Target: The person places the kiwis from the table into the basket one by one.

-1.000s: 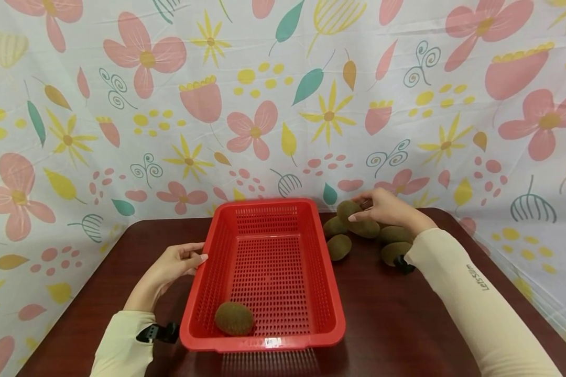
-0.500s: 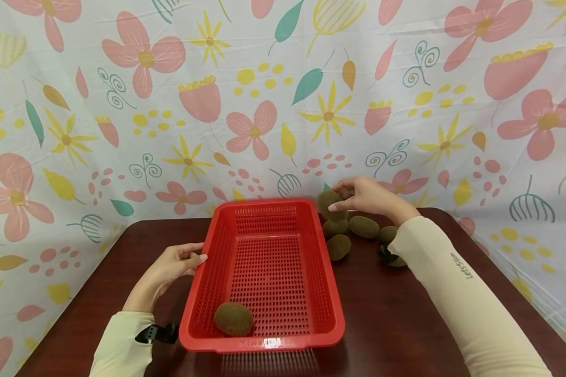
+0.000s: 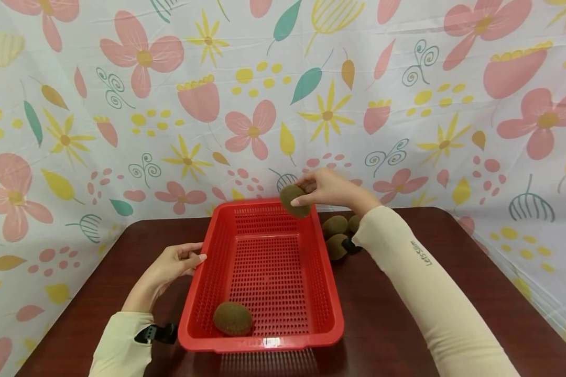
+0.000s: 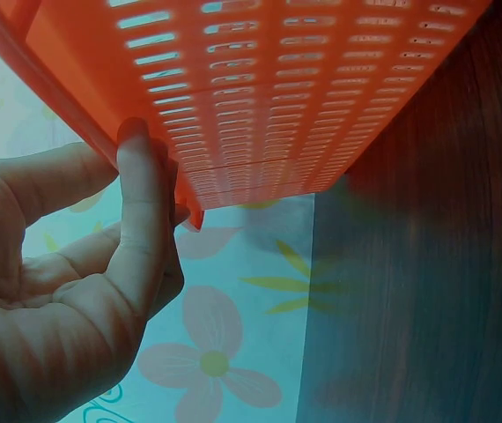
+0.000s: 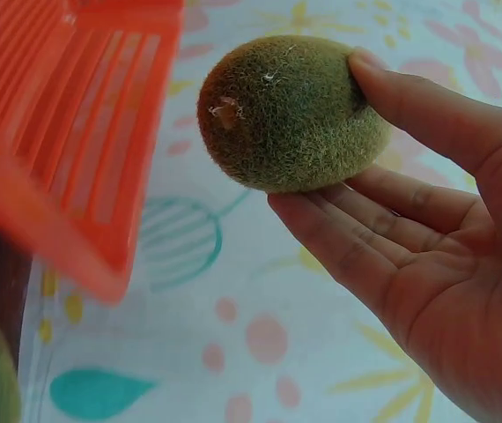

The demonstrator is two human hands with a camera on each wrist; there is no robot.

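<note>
A fuzzy brown kiwi (image 3: 293,202) is pinched between the thumb and fingers of my right hand (image 3: 327,188), above the far right corner of the red basket (image 3: 327,272). The right wrist view shows that kiwi (image 5: 291,115) close up, thumb on one side and fingertips on the other. My left hand (image 3: 176,264) grips the basket's left rim; in the left wrist view its thumb and fingers (image 4: 141,211) meet at the rim. One other kiwi (image 3: 233,318) lies inside the basket at the near left corner.
Several kiwis (image 3: 335,226) lie on the dark wooden table (image 3: 387,314) right of the basket, partly hidden by my right sleeve (image 3: 405,251) and wrist strap. A patterned floral cloth (image 3: 254,78) hangs behind the table.
My right hand has carried the kiwi leftward from the pile on the right to over the basket's far right corner. The left hand keeps its place on the rim.
</note>
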